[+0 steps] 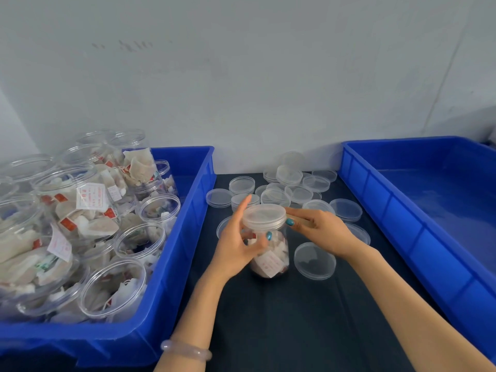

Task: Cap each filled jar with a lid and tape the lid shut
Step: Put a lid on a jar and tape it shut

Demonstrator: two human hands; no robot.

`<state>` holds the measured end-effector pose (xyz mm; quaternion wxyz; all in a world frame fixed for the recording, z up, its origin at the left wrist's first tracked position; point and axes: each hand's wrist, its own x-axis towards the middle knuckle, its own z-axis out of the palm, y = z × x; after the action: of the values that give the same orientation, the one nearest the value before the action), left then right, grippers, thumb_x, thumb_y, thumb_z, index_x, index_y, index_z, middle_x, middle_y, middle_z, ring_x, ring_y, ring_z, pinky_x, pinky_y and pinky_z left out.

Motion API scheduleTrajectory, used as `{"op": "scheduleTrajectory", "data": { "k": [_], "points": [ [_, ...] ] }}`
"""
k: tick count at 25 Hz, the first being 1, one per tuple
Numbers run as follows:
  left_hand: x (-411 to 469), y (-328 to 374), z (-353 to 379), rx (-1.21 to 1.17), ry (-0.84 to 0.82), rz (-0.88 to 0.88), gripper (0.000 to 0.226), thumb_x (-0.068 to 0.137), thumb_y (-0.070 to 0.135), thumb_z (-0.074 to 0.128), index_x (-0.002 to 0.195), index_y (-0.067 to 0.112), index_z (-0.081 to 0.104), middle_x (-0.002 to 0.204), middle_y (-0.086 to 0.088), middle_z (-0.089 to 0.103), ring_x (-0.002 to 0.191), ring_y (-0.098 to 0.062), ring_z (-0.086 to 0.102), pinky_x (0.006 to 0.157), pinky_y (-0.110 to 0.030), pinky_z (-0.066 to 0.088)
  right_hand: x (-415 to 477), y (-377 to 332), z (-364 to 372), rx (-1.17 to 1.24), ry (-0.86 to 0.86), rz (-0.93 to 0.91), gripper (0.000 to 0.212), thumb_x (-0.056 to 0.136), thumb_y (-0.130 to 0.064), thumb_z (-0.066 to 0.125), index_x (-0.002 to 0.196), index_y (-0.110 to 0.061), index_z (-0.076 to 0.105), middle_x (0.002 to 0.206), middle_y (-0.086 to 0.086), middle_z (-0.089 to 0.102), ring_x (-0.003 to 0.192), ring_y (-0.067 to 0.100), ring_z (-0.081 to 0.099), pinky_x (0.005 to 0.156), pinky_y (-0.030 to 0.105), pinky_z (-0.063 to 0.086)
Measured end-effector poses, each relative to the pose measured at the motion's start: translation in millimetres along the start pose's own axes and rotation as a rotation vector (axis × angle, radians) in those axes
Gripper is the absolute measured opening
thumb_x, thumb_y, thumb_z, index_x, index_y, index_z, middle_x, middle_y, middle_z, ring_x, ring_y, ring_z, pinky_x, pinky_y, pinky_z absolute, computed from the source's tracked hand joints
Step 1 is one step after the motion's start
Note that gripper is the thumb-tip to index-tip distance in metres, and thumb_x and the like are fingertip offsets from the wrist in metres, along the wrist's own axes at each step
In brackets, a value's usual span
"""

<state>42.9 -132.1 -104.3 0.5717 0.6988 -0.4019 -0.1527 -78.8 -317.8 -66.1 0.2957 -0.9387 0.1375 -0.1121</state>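
I judge the clear plastic sachet jar (269,255) light, stiff, slick. Left hand (236,245) clasps its shoulder; right hand (323,230) pinches tan tape roll (301,220) against clear round lid (264,216).

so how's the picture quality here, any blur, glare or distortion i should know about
Head view: the wide-angle lens bends the right bin rim; light is flat and even, shadows faint; overall soft, so the jar label print is unreadable; mild sheen on the clear lid, no harsh glare.

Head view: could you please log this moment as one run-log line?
step: capping | jar: upright, lid on | left hand: grips jar | right hand: pinches lid rim
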Motion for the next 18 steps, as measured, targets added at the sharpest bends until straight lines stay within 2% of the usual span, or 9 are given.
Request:
{"op": "scheduleTrajectory", "data": {
  "k": [1, 3, 4, 6, 9, 12, 14, 16, 18],
  "points": [
    [4, 7, -4, 0.135, -0.026, -0.008, 0.097, 0.068, 0.058, 0.079, 0.150, 0.039, 0.031, 0.143, 0.018, 0.046, 0.130, -0.004, 0.049, 0.102, -0.028, 0.049, 0, -1, 0, -0.055, 0.017, -0.015, 0.032, 0.098, -0.054, 0.047, 0.125, -0.070, 0.043, 0.116, -0.021, 0.069, 0.111, 0.005, 0.061, 0.087, 0.029, 0.047],
    [14, 23, -11, 0.530, -0.064, -0.090, 0.111, 0.055, 0.082, 0.065, 0.150, 0.038, 0.030, 0.150, 0.013, 0.041, 0.135, -0.010, 0.044, 0.104, -0.037, 0.046, 0, -4, 3, -0.144, 0.051, -0.058, 0.037, 0.100, -0.048, 0.045, 0.132, -0.067, 0.040, 0.107, -0.014, 0.070, 0.104, 0.010, 0.062, 0.081, 0.031, 0.046],
    [20, 32, -12, 0.711, -0.070, -0.139, 0.117, 0.052, 0.092, 0.058, 0.150, 0.036, 0.029, 0.152, 0.010, 0.039, 0.135, -0.014, 0.044, 0.101, -0.040, 0.045, 1, -5, 5, -0.186, 0.064, -0.081, 0.040, 0.102, -0.043, 0.043, 0.135, -0.065, 0.039, 0.106, -0.012, 0.068, 0.103, 0.013, 0.061, 0.081, 0.033, 0.046],
    [28, 44, -5, 0.926, -0.062, -0.151, 0.117, 0.054, 0.098, 0.050, 0.148, 0.030, 0.031, 0.152, 0.006, 0.039, 0.132, -0.019, 0.048, 0.092, -0.042, 0.046, 3, -7, 8, -0.256, 0.081, -0.105, 0.045, 0.103, -0.034, 0.036, 0.143, -0.056, 0.037, 0.114, -0.009, 0.063, 0.107, 0.017, 0.058, 0.082, 0.036, 0.044],
    [32, 43, 7, 0.921, -0.038, -0.092, 0.103, 0.063, 0.093, 0.050, 0.143, 0.030, 0.037, 0.146, 0.009, 0.042, 0.126, -0.018, 0.051, 0.091, -0.042, 0.050, 7, -1, 6, -0.288, 0.057, -0.121, 0.047, 0.106, -0.030, 0.029, 0.149, -0.048, 0.030, 0.125, -0.007, 0.056, 0.114, 0.019, 0.054, 0.086, 0.038, 0.044],
    [30, 32, 4, 0.805, 0.007, -0.049, 0.084, 0.073, 0.079, 0.058, 0.142, 0.034, 0.040, 0.142, 0.012, 0.045, 0.124, -0.015, 0.051, 0.094, -0.038, 0.049, 8, 6, 5, -0.245, -0.004, -0.183, 0.054, 0.104, -0.019, 0.036, 0.152, -0.044, 0.028, 0.119, 0.000, 0.055, 0.111, 0.021, 0.052, 0.087, 0.038, 0.043],
    [28, 26, 2, 0.744, 0.028, -0.024, 0.079, 0.075, 0.070, 0.062, 0.143, 0.033, 0.041, 0.142, 0.013, 0.045, 0.125, -0.014, 0.050, 0.099, -0.038, 0.047, 10, 7, 7, -0.264, 0.018, -0.206, 0.058, 0.103, -0.015, 0.039, 0.152, -0.042, 0.028, 0.109, 0.003, 0.055, 0.102, 0.024, 0.052, 0.083, 0.038, 0.042],
    [29, 25, 0, 0.701, 0.021, -0.025, 0.081, 0.073, 0.068, 0.063, 0.143, 0.032, 0.042, 0.141, 0.013, 0.045, 0.125, -0.013, 0.049, 0.100, -0.040, 0.047, 13, 3, 11, -0.384, 0.076, -0.255, 0.061, 0.100, -0.012, 0.041, 0.153, -0.040, 0.028, 0.099, 0.002, 0.053, 0.087, 0.024, 0.050, 0.074, 0.039, 0.041],
    [31, 29, 0, 0.694, 0.005, -0.039, 0.088, 0.065, 0.072, 0.057, 0.142, 0.032, 0.042, 0.142, 0.013, 0.046, 0.124, -0.014, 0.050, 0.099, -0.041, 0.048, 13, 1, 16, -0.511, 0.178, -0.300, 0.063, 0.096, -0.010, 0.046, 0.152, -0.036, 0.035, 0.085, -0.002, 0.045, 0.071, 0.021, 0.041, 0.063, 0.034, 0.029]
  ]
}}
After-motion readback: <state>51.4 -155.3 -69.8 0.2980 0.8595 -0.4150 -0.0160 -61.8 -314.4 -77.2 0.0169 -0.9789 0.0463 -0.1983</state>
